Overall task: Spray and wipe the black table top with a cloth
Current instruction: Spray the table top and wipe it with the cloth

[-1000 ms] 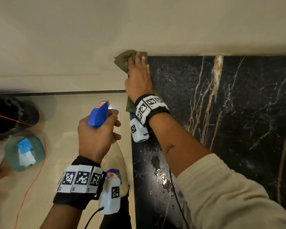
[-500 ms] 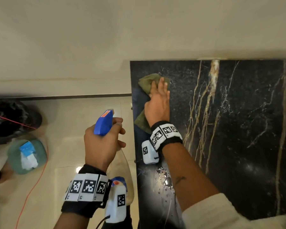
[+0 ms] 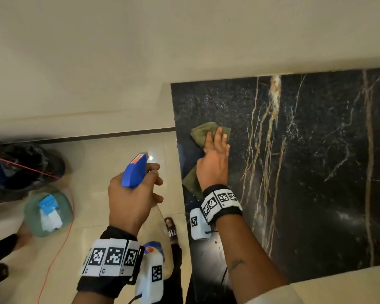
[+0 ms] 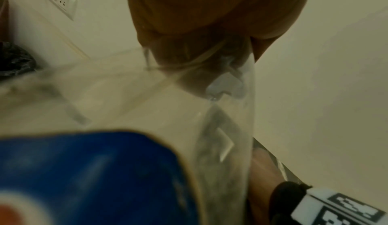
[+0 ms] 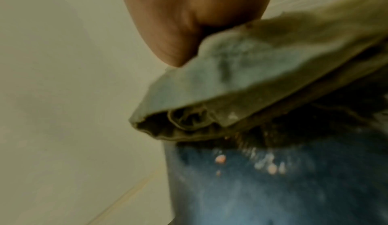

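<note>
Pressing: right hand (image 3: 213, 163) is lying flat, fingers straight, on the green cloth (image 3: 203, 132) (bunched) near the black table top's (image 3: 316, 172) left edge.
Holding: left hand (image 3: 130, 198) is gripping the spray bottle (image 3: 134, 172) beside the table, over the floor.

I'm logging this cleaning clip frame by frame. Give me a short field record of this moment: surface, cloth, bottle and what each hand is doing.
surface: black marble table top with gold veins, fine droplets visible near its far left corner
cloth: crumpled olive-green cloth, lying on the table top near its left edge
right hand: right hand presses flat on the cloth, fingers straight
bottle: clear plastic spray bottle with blue trigger head, held beside the table, over the floor
left hand: left hand grips the bottle's neck
floor: cream tiles
</note>
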Available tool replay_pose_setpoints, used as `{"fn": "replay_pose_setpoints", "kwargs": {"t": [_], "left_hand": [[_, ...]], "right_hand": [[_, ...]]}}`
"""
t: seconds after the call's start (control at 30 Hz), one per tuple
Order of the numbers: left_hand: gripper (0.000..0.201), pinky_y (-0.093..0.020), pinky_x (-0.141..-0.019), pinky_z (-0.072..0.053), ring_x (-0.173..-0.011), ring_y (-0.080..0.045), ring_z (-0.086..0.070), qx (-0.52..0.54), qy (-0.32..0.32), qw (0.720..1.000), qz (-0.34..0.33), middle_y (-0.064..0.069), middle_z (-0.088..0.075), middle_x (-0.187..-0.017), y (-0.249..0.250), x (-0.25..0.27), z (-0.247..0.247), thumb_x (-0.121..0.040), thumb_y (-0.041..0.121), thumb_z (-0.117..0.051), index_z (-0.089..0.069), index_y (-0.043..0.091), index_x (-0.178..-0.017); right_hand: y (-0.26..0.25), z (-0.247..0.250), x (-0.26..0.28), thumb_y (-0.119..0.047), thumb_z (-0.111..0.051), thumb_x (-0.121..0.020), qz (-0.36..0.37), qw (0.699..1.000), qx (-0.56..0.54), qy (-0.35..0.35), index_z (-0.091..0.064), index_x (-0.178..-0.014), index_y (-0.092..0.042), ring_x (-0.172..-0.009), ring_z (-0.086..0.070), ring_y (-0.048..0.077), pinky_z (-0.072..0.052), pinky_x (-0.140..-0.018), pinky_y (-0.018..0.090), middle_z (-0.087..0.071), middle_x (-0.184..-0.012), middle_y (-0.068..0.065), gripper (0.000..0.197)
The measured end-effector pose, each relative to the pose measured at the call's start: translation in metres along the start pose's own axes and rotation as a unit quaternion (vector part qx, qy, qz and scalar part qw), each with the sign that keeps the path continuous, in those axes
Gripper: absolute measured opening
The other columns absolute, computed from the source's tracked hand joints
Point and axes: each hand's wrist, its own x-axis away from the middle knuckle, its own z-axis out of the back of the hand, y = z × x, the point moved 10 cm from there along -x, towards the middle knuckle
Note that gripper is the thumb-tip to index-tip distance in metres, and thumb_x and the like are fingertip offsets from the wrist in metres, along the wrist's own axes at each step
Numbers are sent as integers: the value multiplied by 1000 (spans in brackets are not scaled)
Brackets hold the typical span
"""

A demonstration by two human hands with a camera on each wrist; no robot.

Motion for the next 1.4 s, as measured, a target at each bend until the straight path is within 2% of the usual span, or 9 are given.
{"fn": "replay_pose_setpoints", "kwargs": {"t": [0.13,0.23,0.37,0.47,0.7,0.97,1.17,1.27,1.4], "left_hand": [[15,-44,-58,-59,-50,-27,-68,-12,-8,1000,5,6,-74,-81,-1,15,-2,-94,11,-63,-71,23,-91],[23,-52,-61,-59,-50,-28,-68,-18,-16,1000,4,4,-73,-80,3,26,-6,-94,9,-63,-69,30,-87],[34,-48,-60,-58,-51,-30,-68,-14,-21,1000,-8,0,-73,-79,8,38,-5,-95,9,-63,-67,42,-85],[30,-46,-59,-59,-51,-29,-68,-21,-22,999,-13,-1,-73,-79,6,47,-3,-95,10,-62,-68,39,-88],[18,-42,-57,-59,-52,-28,-69,-45,-37,998,7,-3,-73,-76,-8,53,-16,-96,11,-61,-72,24,-92],[20,-34,-52,-58,-53,-29,-69,-60,-46,997,3,-1,-73,-78,-8,51,-20,-94,8,-61,-71,25,-90],[16,-38,-55,-58,-52,-31,-69,-64,-49,997,14,4,-73,-79,-13,58,-25,-91,7,-62,-73,18,-89],[15,-40,-57,-58,-52,-30,-69,-71,-54,996,6,1,-73,-78,-12,61,-26,-93,7,-61,-72,16,-89],[16,-40,-59,-61,-53,-26,-70,-79,-58,995,-9,0,-73,-80,-10,62,-21,-95,9,-61,-70,22,-92]], "right_hand": [[-27,-18,31,5,-46,-86,76,995,22,-60,-15,-159,-13,-154,6,28,1,-126,44,4,-167,11,81],[-26,-17,40,3,-51,-85,130,987,25,-95,-18,-158,-14,-154,6,26,6,-125,39,2,-168,8,82],[15,6,22,4,-48,-87,47,996,28,-71,-20,-158,-13,-154,3,28,1,-126,41,2,-167,13,79],[24,10,27,5,-47,-86,8,998,41,-43,-17,-158,-9,-154,2,31,-2,-126,44,2,-167,16,80],[-12,-17,65,1,-49,-89,127,984,40,-123,-10,-160,-15,-154,11,24,9,-124,39,10,-167,8,83],[29,7,64,1,-47,-89,-8,999,23,-45,-13,-159,-12,-154,8,29,1,-126,44,7,-167,13,79],[-19,-27,107,2,-42,-90,124,979,27,-161,-6,-160,-13,-153,13,28,2,-126,45,11,-167,10,80],[-2,-16,105,3,-49,-87,126,983,0,-134,-14,-159,-16,-154,10,25,2,-126,44,7,-167,6,83],[59,16,81,4,-51,-86,45,997,1,-66,-22,-158,-15,-154,5,26,2,-126,41,1,-167,7,80]]}}
